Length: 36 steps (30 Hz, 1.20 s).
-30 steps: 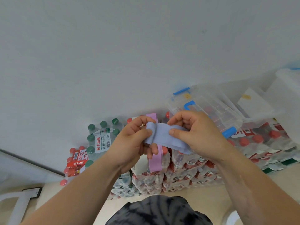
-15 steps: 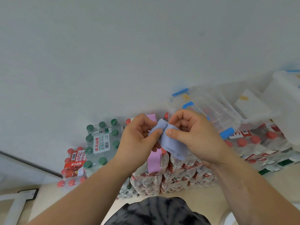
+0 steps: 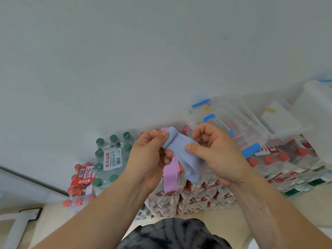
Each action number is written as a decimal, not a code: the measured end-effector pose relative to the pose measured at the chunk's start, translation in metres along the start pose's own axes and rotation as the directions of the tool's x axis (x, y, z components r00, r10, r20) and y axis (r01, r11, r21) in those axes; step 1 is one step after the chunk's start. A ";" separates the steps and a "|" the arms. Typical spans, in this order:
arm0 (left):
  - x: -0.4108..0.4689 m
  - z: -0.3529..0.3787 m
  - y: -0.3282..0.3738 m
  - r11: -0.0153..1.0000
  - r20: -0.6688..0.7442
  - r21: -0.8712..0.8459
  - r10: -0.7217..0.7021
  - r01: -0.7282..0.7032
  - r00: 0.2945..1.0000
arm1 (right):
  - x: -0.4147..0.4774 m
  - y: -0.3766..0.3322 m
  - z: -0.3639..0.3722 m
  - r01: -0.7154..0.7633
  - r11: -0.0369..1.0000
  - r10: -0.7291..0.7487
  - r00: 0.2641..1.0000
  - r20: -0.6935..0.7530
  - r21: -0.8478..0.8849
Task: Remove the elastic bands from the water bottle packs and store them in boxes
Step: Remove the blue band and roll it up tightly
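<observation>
A wide blue elastic band (image 3: pixel 181 151) is folded in the air between both hands, above the water bottle packs. My left hand (image 3: pixel 149 157) pinches its upper left fold with thumb and fingers. My right hand (image 3: pixel 217 151) presses its thumb on the band's middle, fingers curled behind it. A pink elastic band (image 3: pixel 169 177) still wraps the red-capped bottle pack (image 3: pixel 194 196) directly below my hands. A clear plastic box with blue latches (image 3: pixel 239 126) lies on packs just right of my right hand.
A green-capped bottle pack (image 3: pixel 111 155) and a smaller red-capped pack (image 3: pixel 81 184) stand to the left against the white wall. More red-capped packs (image 3: pixel 287 166) and a white bin (image 3: pixel 318 112) fill the right. My dark patterned shirt (image 3: pixel 172 234) shows at the bottom.
The hands pulled slightly apart again after closing together, and the blue band now hangs folded lower under my right thumb. The view shifted a little.
</observation>
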<state>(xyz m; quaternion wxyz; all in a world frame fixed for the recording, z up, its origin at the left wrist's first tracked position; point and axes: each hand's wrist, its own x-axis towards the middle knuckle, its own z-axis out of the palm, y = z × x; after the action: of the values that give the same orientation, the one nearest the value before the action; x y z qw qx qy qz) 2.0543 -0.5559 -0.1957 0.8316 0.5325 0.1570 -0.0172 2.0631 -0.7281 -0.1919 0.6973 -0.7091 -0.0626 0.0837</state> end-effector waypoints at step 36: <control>-0.004 -0.003 0.006 0.613 0.301 0.630 0.373 -0.477 0.877 | 0.005 0.011 0.006 0.046 0.995 -0.030 0.984 -0.175 0.088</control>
<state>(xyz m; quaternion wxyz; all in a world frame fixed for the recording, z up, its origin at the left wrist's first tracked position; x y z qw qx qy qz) 2.0505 -0.5512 -0.1908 0.5624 0.8208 -0.0506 0.0866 2.0667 -0.7212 -0.2034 0.7335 -0.6795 -0.0114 0.0110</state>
